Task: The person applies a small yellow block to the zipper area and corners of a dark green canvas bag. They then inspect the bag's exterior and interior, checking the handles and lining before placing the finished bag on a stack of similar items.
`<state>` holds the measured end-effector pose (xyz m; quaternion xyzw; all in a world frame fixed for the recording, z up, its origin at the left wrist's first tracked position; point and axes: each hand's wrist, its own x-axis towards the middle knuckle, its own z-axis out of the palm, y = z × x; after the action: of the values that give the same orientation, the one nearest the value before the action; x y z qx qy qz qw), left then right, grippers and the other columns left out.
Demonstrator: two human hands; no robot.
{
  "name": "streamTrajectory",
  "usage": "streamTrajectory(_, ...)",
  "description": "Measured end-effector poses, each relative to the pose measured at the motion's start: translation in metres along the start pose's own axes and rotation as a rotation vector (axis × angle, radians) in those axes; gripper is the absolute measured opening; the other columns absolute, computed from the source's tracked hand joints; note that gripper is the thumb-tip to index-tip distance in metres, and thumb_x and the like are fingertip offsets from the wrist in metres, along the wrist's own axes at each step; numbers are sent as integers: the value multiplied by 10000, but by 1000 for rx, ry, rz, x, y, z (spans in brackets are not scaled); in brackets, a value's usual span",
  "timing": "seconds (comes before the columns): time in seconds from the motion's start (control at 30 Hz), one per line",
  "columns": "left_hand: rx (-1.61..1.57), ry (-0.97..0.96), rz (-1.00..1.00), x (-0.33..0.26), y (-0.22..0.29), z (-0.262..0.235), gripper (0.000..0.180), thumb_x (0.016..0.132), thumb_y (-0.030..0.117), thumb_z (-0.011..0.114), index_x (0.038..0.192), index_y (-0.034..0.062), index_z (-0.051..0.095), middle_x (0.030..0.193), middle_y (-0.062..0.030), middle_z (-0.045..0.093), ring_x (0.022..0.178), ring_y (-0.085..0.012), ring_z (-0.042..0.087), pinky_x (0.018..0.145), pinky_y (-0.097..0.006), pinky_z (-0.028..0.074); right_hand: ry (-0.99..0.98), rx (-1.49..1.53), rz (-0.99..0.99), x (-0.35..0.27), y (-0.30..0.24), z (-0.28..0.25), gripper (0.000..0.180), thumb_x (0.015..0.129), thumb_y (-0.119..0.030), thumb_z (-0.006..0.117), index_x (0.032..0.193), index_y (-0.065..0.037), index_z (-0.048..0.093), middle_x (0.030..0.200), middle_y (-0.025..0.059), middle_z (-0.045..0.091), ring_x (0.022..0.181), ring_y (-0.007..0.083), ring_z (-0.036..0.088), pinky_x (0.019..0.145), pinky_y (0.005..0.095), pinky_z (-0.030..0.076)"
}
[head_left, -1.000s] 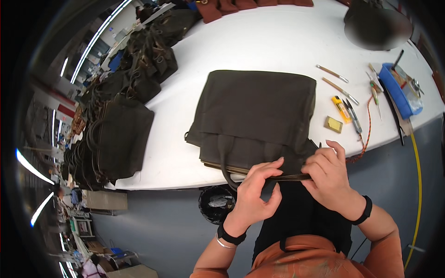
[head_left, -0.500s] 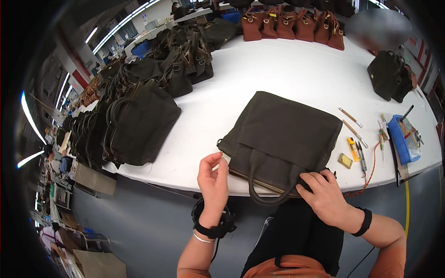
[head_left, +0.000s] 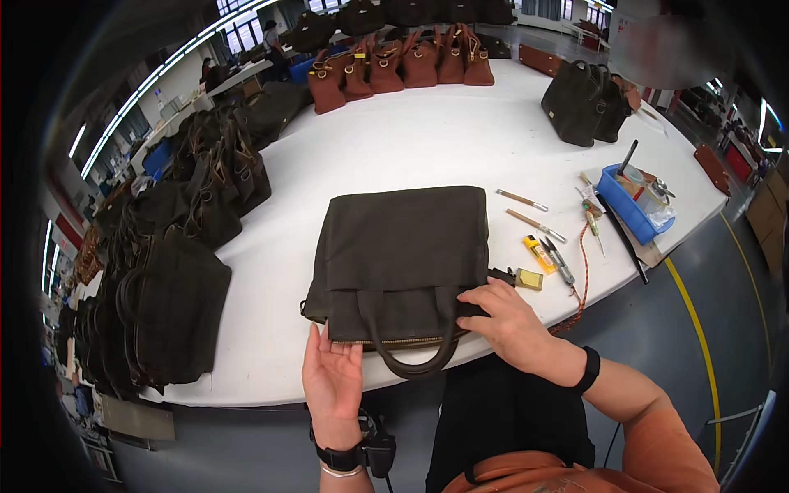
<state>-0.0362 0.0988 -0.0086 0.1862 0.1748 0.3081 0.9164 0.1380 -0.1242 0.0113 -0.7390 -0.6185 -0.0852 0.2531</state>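
Note:
A dark olive handbag [head_left: 407, 238] lies flat on the white tabletop in front of me, its looped handles [head_left: 411, 366] toward me and hanging past the table edge. A brass-toothed zip [head_left: 399, 340] runs along its near opening. My left hand [head_left: 333, 382] is palm up at the bag's near left corner, fingers stretched out; their tips reach the underside of the edge and are partly hidden. At the near right corner, my right hand [head_left: 514, 333] pinches the bag's side beside the handle, thumb and fingers on the dark material.
Several dark bags [head_left: 177, 304] crowd the table's left side. Reddish-brown bags [head_left: 419, 64] line the far edge, with dark bags [head_left: 575, 103] at far right. To the right lie a yellow lighter [head_left: 539, 255], snips [head_left: 559, 261], a yellow block [head_left: 528, 279] and a blue bin [head_left: 633, 205].
The view has swung right. The bag has turned squarer to me. My left hand has come from beside the bag to its near left corner; my right hand stays at the right corner.

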Motion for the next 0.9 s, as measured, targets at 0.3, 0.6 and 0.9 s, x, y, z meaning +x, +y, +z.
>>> streamTrajectory(0.3, 54, -74, -97, 46, 10, -14, 567, 1054, 449, 437, 1406, 7, 477, 1419, -143, 538, 1299, -300, 514, 1110, -443, 410, 47, 497, 84, 3, 1, -26, 285, 785, -20, 732, 1067, -5, 689, 1231, 153, 600, 1178, 321, 556, 1037, 432, 445)
streamTrajectory(0.6, 51, -75, 123, -4, -32, -6, 626, 1062, 503, 352, 1462, 26, 417, 1468, -102, 491, 1335, -266, 482, 1125, -417, 388, 102, -52, 578, -43, 71, -15, 262, 769, -21, 754, 1006, 26, 655, 989, 196, 605, 958, 384, 598, 852, 428, 486)
streamTrajectory(0.9, 10, -129, 133, -12, -40, -11, 662, 1069, 527, 267, 1468, 15, 396, 1438, -107, 516, 1295, -237, 527, 1072, -395, 449, 61, 98, 739, -34, 109, -37, 277, 724, -37, 790, 910, 5, 590, 724, 34, 608, 644, 110, 582, 559, 281, 489)
